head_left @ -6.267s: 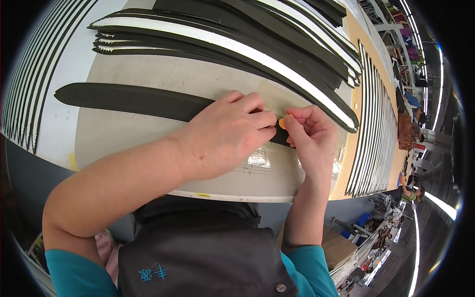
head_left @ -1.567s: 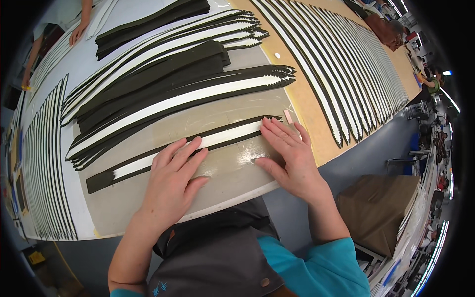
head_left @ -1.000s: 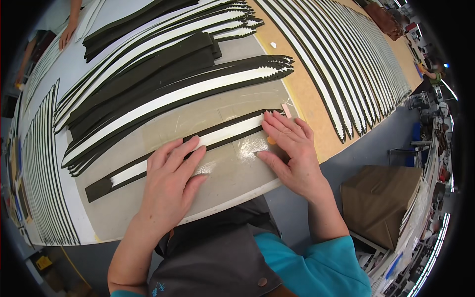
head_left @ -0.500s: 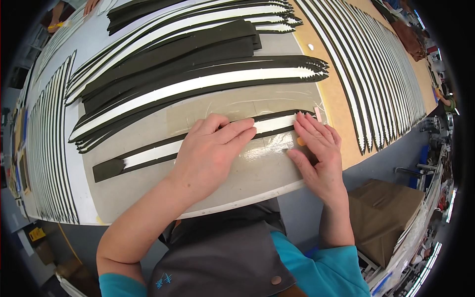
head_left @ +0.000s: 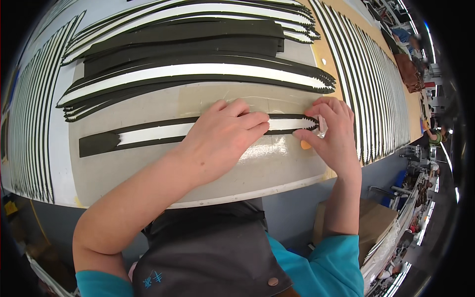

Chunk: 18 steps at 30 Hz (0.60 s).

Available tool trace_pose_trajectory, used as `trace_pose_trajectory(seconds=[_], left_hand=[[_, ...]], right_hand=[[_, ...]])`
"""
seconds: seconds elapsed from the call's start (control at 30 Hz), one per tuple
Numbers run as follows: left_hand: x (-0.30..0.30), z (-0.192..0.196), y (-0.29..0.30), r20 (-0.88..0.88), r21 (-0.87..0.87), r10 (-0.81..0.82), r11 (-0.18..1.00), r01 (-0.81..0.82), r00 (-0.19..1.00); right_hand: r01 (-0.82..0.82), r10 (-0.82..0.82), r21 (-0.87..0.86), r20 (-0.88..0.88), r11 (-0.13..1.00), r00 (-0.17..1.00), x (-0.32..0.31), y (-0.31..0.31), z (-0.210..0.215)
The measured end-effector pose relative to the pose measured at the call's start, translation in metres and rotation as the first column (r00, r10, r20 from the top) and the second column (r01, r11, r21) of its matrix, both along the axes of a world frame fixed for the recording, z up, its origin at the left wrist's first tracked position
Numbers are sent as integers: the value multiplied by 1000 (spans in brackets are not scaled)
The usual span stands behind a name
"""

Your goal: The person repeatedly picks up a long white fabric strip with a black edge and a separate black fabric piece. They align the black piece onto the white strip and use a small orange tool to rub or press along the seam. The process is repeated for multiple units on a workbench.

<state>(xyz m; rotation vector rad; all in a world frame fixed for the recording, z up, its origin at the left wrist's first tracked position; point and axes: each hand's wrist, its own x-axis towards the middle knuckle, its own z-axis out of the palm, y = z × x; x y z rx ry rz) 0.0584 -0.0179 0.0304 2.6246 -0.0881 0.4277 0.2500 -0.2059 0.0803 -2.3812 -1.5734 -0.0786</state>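
At the far left of the tabletop (head_left: 59, 148), a fan of narrow black-and-white strips (head_left: 29, 114) is laid out, well apart from the work. Nearer the middle, a long black strip with a white centre band (head_left: 148, 133) is seen lying flat on a glossy clear sheet (head_left: 267, 158), its plain square end at the left and its saw-toothed end at the right, so that its long axis runs almost level from left to right. Behind it, a stack of similar, longer strips (head_left: 198, 69) is spread. The strip is pressed down near its middle by the left hand (head_left: 222, 136), which is held open and flat, palm down, fingers pointing right. Further right, the toothed tip is touched by the right hand (head_left: 331, 131), fingers loosely curled over it; whether anything is pinched cannot be told. A small orange object (head_left: 306, 145) is glimpsed just under that hand. The strip is judged thin, light and limp, likely to sag if lifted by one end, and best taken at both ends or smoothed flat; the teeth look easily bent.
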Motion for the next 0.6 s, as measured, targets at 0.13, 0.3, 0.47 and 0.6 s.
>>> trace_pose_trajectory(seconds=[0.13, 0.3, 0.47, 0.6], left_hand=[[-2, -1, 0, -7, 8, 13, 1000, -13, 1000], [-2, -8, 4, 19, 13, -3, 1000, 3, 1000], [2, -8, 6, 49, -8, -30, 1000, 30, 998], [1, -15, 6, 74, -19, -28, 999, 30, 997]], right_hand=[[41, -41, -91, 1, 995, 999, 5, 2, 14], [404, -140, 123, -815, 907, 562, -25, -2, -12], [516, -7, 332, -837, 790, 548, -59, 17, -34], [471, -126, 301, -720, 829, 682, -65, 26, -43]])
